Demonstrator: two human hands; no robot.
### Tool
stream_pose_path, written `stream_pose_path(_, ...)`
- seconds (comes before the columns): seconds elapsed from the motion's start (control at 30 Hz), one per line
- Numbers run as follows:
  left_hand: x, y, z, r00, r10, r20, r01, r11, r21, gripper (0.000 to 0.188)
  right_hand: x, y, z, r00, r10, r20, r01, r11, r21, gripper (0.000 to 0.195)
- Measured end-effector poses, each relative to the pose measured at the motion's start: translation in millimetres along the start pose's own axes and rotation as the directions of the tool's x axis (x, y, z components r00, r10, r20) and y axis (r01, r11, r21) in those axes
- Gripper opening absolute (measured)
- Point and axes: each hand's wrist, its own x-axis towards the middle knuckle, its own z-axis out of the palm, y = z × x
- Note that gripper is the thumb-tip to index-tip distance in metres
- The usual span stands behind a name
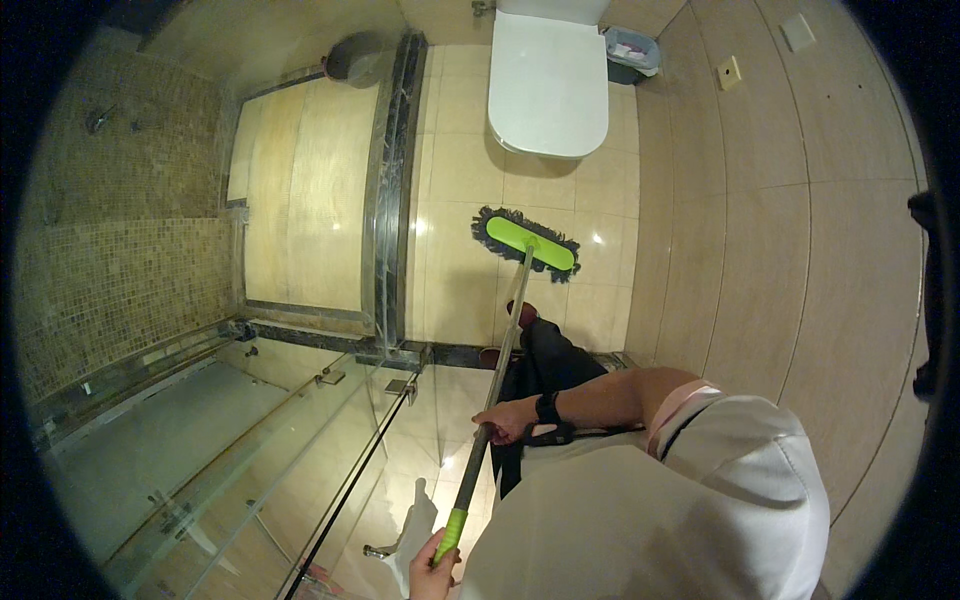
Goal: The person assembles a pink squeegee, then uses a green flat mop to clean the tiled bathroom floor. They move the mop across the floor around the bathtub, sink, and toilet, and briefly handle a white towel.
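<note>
A dust mop with a lime-green plate [551,251] and dark shaggy fringe lies flat on the beige floor tiles [457,240], a short way in front of the toilet [550,86]. Its metal pole [504,352] slants down past my shoes towards my body. My right hand [508,420], with a black strap at the wrist, wraps around the pole's darker section. Lower down, my left hand [433,570] grips the green handle end [452,529] of the same pole.
A lined waste bin [630,56] stands right of the toilet, against the tiled wall [757,225]. Dark stone curbing [394,187] borders the shower area on the left, where a bucket [356,60] stands. Glass panels [300,442] with metal hinges rise at lower left.
</note>
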Motion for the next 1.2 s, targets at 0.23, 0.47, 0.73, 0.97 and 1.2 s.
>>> stream_pose_path(0.23,80.3,38.7,34.3,0.984,-0.108,0.143,0.097,0.992,0.079,0.044,-25.9,-40.2,-71.7,0.84,-0.504,-0.201,0.301,0.741,-0.6,0.026)
stream_pose_path(0.47,136.6,40.4,78.6,0.954,0.013,0.3,-0.059,0.988,0.145,0.044,-70.9,-64.5,-113.7,0.648,-0.659,-0.38,0.342,0.699,-0.628,0.024)
stream_pose_path(0.73,52.4,-21.8,-0.6,0.991,-0.056,0.125,0.023,0.969,0.248,0.045,19.3,17.3,-16.3,0.694,-0.561,-0.451,0.559,0.815,-0.155,0.025)
stream_pose_path(0.97,-4.7,-13.8,-54.8,0.997,0.078,0.028,-0.083,0.931,0.356,0.037,46.9,48.1,83.9,0.8,-0.36,-0.48,0.576,0.686,0.445,0.021)
stream_pose_path(1.2,83.4,13.2,-0.7,0.983,0.159,0.095,-0.183,0.914,0.363,0.036,10.9,-16.7,16.8,0.58,-0.334,-0.743,0.793,0.438,0.423,0.024)
